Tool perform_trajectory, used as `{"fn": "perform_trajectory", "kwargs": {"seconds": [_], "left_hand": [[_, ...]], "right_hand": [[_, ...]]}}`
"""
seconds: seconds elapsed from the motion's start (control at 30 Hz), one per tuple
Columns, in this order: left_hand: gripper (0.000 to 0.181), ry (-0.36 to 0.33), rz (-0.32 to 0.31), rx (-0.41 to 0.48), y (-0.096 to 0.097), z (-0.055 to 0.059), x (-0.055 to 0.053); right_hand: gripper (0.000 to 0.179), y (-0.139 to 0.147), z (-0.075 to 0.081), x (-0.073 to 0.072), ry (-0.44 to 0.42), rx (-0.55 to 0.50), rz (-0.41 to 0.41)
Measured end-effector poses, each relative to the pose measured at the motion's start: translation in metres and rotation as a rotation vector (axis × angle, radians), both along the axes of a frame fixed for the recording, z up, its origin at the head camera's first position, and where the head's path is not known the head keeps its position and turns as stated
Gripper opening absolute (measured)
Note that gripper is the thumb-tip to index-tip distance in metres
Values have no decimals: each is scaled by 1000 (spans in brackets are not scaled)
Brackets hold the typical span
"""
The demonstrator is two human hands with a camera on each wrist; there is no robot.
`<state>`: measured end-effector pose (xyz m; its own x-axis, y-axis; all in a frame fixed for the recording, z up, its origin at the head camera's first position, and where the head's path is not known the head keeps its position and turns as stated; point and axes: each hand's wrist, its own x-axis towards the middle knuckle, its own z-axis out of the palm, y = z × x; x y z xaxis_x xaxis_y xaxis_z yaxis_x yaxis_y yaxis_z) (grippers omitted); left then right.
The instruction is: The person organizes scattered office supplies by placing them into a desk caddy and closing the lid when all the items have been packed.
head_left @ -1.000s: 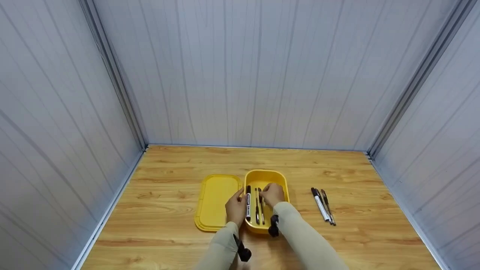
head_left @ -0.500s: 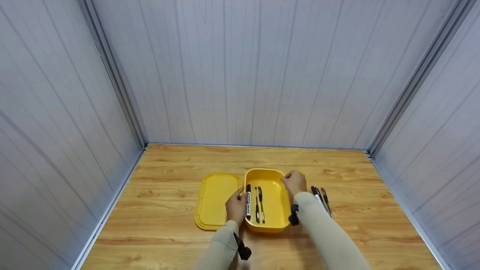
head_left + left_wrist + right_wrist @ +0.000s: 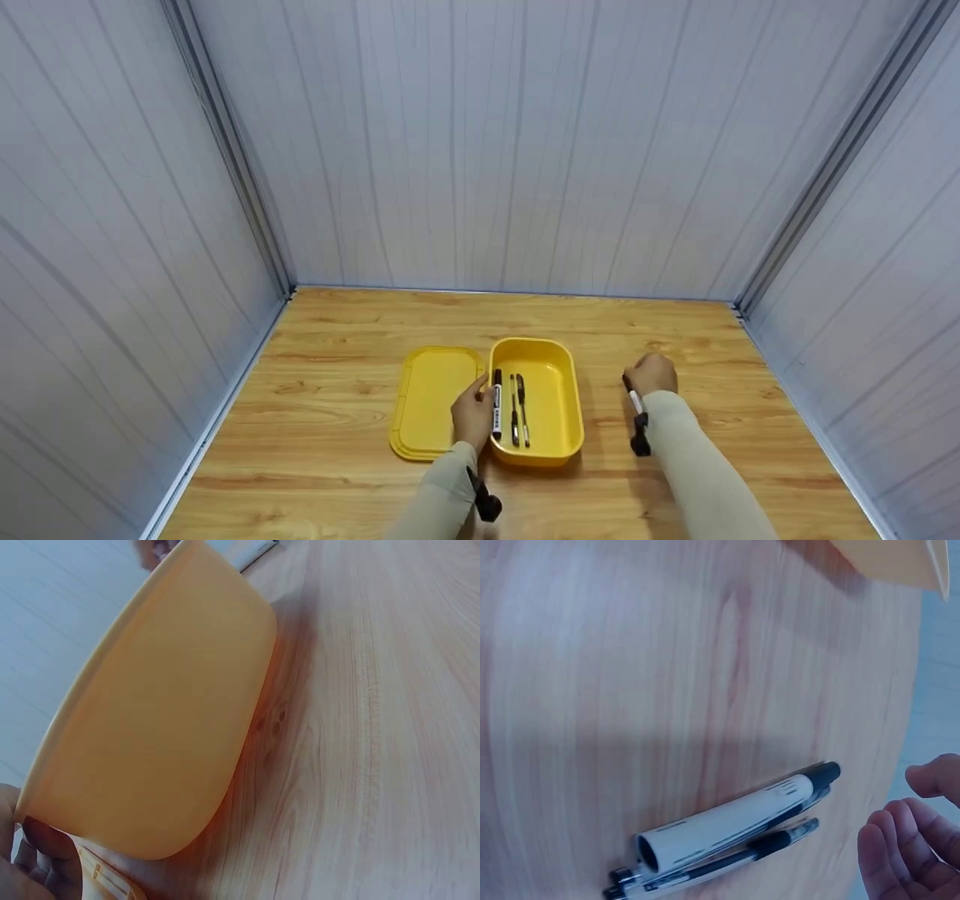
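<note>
In the head view my left hand [image 3: 472,416] grips the left rim of a yellow plastic box [image 3: 553,427]. The left wrist view has its thumb and fingers on either side of the box's rim [image 3: 97,664]. Inside the box lie a white marker with black ends [image 3: 497,409] and two slim pens [image 3: 523,412], side by side. My right hand [image 3: 654,373] is over the table to the right, fingers loosely bent and holding nothing. Close to it in the right wrist view lie a white marker with a black cap [image 3: 727,821] and two gel pens [image 3: 735,862].
A flat yellow lid [image 3: 435,409] lies on the wooden table [image 3: 360,480], just left of the box. Pale panel walls [image 3: 480,150] enclose the table at the back and both sides.
My right hand has left the inside of the box, where it touched a slim pen, and moved right to the pens on the table. The left hand has stayed on the rim.
</note>
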<state>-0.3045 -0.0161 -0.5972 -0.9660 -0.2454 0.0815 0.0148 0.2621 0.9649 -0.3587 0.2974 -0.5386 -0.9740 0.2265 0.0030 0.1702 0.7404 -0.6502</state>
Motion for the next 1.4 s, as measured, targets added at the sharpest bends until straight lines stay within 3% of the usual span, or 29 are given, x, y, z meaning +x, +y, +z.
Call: {"fn": "perform_trajectory", "kwargs": {"seconds": [0.6, 1.0, 1.4], "left_hand": [[35, 15, 15, -13, 2, -3, 6], [34, 26, 30, -15, 2, 0, 0], [36, 6, 15, 3, 0, -2, -1]], "right_hand": [[11, 11, -52, 19, -50, 25, -33], [12, 10, -54, 13, -19, 48, -40], [12, 7, -47, 14, -29, -14, -59]]}}
